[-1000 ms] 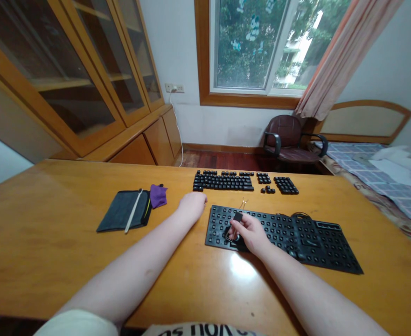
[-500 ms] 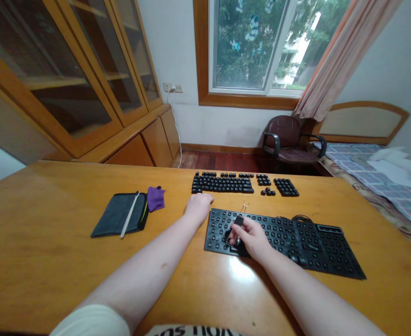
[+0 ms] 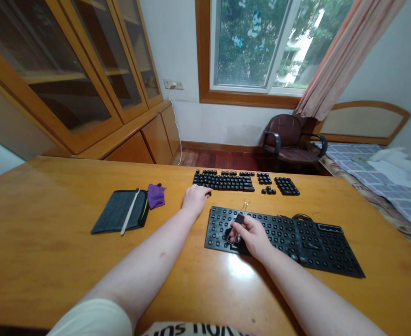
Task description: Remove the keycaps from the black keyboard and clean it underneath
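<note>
My left hand (image 3: 194,199) is at the lower left corner of the laid-out black keycaps (image 3: 222,182). Its fingers are closed on a small dark keycap (image 3: 209,192), partly hidden by the fingertips. In my right hand (image 3: 253,234) is a wire keycap puller (image 3: 240,219) with a black middle and thin metal loops at both ends. That hand is over the left part of a black keyboard (image 3: 278,233), whose keycaps are off and whose switches show in rows.
Left on the wooden desk (image 3: 68,196) lies a dark zip pouch (image 3: 116,212) with a pale stick (image 3: 130,212) across it. A purple cloth (image 3: 156,196) lies beside the pouch. A coiled cable (image 3: 302,218) sits behind the keyboard. Beyond the desk stands a chair (image 3: 285,133).
My left hand has shifted slightly left and towards the keycaps, and a dark keycap now shows at its fingertips. My right hand stays over the keyboard with the puller.
</note>
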### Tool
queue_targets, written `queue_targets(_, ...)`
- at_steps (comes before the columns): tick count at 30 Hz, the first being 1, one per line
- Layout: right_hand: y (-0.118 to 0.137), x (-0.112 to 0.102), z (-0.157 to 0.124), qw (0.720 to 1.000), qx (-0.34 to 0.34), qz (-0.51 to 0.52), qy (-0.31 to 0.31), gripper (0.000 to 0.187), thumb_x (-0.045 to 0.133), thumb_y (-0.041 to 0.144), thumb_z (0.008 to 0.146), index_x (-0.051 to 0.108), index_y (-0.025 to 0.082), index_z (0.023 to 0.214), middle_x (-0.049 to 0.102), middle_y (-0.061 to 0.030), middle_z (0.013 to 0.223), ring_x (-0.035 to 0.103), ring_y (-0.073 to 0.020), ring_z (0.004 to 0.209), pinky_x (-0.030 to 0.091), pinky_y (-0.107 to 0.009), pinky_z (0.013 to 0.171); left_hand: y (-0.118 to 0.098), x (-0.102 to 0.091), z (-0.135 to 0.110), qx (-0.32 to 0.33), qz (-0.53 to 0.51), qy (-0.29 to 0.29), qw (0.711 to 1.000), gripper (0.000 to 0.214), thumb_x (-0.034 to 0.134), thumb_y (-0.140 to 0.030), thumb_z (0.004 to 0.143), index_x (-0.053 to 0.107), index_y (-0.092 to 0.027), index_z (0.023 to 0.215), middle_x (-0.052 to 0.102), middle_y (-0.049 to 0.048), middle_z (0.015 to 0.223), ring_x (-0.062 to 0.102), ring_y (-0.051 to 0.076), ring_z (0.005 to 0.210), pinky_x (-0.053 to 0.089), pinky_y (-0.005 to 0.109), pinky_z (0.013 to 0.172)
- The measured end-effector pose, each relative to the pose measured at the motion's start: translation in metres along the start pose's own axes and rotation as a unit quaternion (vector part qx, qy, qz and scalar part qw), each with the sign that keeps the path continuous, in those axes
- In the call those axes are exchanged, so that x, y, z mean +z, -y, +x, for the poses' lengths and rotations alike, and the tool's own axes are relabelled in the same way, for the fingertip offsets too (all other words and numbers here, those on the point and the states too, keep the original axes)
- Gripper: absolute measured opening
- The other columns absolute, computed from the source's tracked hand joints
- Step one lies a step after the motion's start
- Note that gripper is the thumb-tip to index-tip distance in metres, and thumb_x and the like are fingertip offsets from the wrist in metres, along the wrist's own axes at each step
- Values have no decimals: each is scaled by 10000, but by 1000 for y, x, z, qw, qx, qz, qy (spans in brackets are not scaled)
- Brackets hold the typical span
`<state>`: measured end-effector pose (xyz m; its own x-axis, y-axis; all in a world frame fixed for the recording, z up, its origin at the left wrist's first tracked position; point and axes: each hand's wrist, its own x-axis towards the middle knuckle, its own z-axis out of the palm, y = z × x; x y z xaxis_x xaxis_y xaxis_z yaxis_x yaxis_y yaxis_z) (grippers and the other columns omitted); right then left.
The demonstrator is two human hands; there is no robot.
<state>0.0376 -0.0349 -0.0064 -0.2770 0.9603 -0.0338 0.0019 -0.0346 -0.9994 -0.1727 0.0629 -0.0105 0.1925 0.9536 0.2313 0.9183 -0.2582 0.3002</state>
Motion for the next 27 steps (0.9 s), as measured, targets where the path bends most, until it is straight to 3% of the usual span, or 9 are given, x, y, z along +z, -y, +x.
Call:
queue_targets(9,4,0,-1,1000,3,5,1,295,599,462,781,527,180,735,631,3,605,611,-131,507,484,-252,505,3,1,5,-26,1,-24,999,330,595,-208,795,647,-294,1109,677,10,1067,540,230,992,413,345,875)
queue_targets(16,3,1,0,1000,-2,-1,-4,304,596,474,778,533,181,730,629,0,601,603,-128,503,481,-251,503,4,1,5,-34,5,-41,999,145,603,-281,804,720,-293,888,663,-15,1072,515,223,997,390,349,880)
queue_targets(27,3,1,-1,1000,0,2,-1,296,598,467,782,536,181,737,625,1,600,600,-128,508,477,-247,503,6,3,7,-62,5,-65,996,135,609,-279,803,717,-294,882,647,-19,1115,487,231,1033,370,360,875)
